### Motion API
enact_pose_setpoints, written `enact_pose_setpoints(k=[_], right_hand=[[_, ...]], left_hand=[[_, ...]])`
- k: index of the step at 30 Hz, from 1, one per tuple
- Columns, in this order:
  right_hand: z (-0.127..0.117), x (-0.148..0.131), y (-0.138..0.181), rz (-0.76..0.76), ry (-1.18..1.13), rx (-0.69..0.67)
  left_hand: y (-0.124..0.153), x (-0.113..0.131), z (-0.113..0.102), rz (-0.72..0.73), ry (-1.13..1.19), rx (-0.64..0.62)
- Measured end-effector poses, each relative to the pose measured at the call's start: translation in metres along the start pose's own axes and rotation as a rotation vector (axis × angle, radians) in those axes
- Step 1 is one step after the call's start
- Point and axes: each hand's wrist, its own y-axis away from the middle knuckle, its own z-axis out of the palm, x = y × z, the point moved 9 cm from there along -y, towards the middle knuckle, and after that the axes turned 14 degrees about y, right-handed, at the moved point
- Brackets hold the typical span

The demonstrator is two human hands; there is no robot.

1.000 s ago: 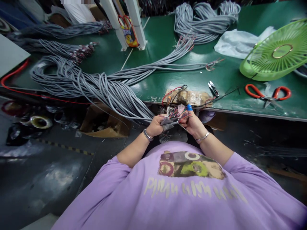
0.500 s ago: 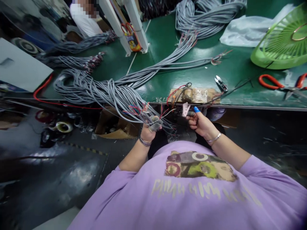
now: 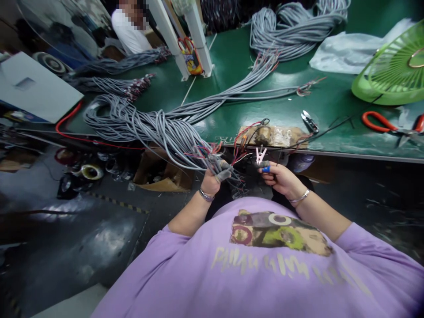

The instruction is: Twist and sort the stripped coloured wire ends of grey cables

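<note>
My left hand is closed around the end of a grey cable whose thin coloured wires stick out. Grey wrapping shows at its thumb. Closed fingers of my right hand meet at the lower part of a pink clip by the bench edge. One finger there wears a blue cover, and a dark grey tip lies beside it; what is pinched is hidden. Behind the clip, a taped board with red and black wires lies on the green bench.
A large bundle of grey cables covers the left of the bench; another coil lies behind. Small snips, red-handled pliers and a green fan are at the right. A cardboard box stands below. A person is beyond.
My right hand's blue-covered finger has come down beside the clip, which now shows a spread V shape. My left hand still grips the cable end. The whole view has shifted slightly.
</note>
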Motion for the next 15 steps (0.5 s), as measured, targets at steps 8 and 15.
enact_pose_setpoints(k=[8,15], right_hand=[[0.011,-0.024,-0.009,-0.068,0.066,0.013],[0.013,-0.039,-0.015,-0.198,0.079,0.123]], left_hand=[[-0.005,-0.013,0.027,0.004,-0.202,-0.151],[-0.017,-0.017,0.052,0.091,-0.307,-0.26]])
